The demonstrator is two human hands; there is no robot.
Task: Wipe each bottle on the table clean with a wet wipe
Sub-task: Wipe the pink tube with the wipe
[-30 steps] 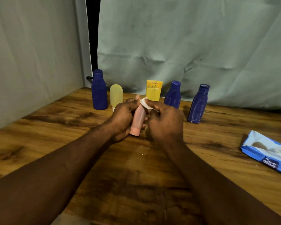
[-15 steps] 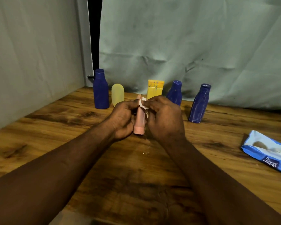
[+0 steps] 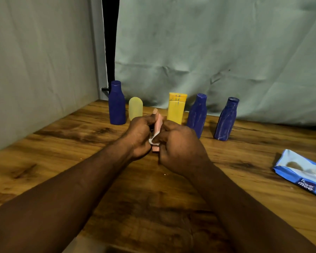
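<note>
My left hand (image 3: 140,136) grips a small pink bottle (image 3: 158,125) upright above the table's middle, thumb against its top. My right hand (image 3: 179,148) pinches a white wet wipe (image 3: 153,140) against the bottle's lower part. Most of the pink bottle is hidden between my hands. Behind them stands a row: a blue bottle (image 3: 116,104), a pale yellow bottle (image 3: 135,108), a yellow tube (image 3: 176,107), a second blue bottle (image 3: 198,115) and a third blue bottle (image 3: 226,119).
A blue pack of wet wipes (image 3: 301,175) lies flat at the right edge of the wooden table (image 3: 80,143). Grey cloth hangs behind and to the left. The table's near edge runs along the bottom.
My right hand has slid the wipe down from the pink bottle's top to its lower part. The bottle now stands more upright.
</note>
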